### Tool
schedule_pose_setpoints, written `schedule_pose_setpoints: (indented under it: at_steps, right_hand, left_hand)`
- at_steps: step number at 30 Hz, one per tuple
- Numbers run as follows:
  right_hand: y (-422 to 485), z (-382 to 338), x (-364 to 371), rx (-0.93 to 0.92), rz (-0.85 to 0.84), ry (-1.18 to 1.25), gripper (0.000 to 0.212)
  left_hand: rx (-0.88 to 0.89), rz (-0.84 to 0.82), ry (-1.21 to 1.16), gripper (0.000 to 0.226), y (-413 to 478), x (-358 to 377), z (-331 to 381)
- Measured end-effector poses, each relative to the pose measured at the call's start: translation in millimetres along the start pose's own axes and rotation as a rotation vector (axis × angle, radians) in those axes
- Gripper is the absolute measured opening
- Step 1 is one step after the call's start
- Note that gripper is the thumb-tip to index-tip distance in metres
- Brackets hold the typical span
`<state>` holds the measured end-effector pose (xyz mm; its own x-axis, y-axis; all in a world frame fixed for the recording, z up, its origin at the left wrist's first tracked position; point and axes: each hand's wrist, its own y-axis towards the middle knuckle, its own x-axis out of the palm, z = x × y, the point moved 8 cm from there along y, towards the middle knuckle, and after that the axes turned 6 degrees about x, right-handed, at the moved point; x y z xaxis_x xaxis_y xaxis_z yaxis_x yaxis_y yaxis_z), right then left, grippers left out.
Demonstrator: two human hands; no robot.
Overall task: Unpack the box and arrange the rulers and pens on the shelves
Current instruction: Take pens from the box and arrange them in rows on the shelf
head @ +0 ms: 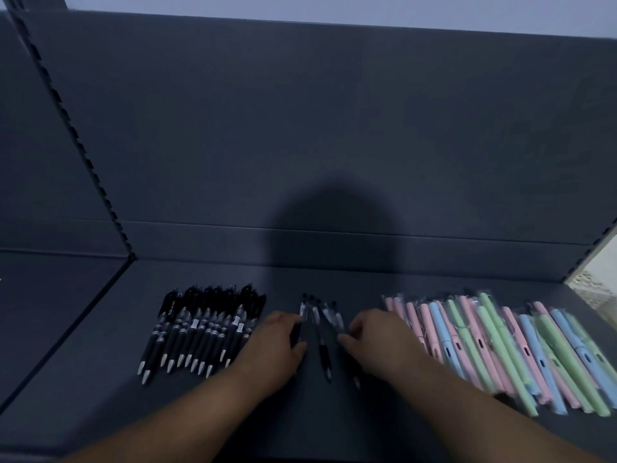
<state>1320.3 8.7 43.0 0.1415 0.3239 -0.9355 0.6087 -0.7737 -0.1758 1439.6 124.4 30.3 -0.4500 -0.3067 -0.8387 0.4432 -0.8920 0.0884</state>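
Observation:
A small bunch of black click pens (322, 332) lies in the middle of the dark shelf (83, 396), tips toward me. My left hand (273, 345) rests on the shelf against the bunch's left side, fingers curled on the leftmost pen. On the right side, my right hand (377, 339) pinches a pen with thumb and fingers. A tidy row of several black pens (203, 329) lies to the left. Several pastel pink, blue and green pens (500, 349) in clear wrappers lie to the right. No rulers or box are in view.
The shelf's dark back panel (334, 128) rises behind the pens. A slotted upright (76, 135) divides off another shelf bay (50, 295) at the left. A second upright (597, 245) stands at the right edge. My head's shadow falls on the panel.

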Motion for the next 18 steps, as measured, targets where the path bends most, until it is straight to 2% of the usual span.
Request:
schedule_pose_setpoints:
  at_steps: [3,9,13,18]
  right_hand:
    - [0.5,2.4,5.4,-0.014,0.018,0.064,0.024]
    - [-5.5,2.2,4.0,0.003,0.068,0.164,0.028]
    - [-8.0,0.8,5.5,-0.032,0.029,0.181,0.02]
    - [-9.9,-7.1,12.3,-0.042,-0.011,0.325,0.016]
  left_hand:
    - [0.009,0.006,-0.019,0.045,-1.9,1.1,0.3]
    - [0.015,0.002,-0.049,0.046,-2.1,2.7,1.7]
    - [0.017,-0.011,-0.082,0.047,-1.7,4.9,-0.3]
    - [0.005,-0.028,-0.11,0.047,-2.2,7.9,-3.8]
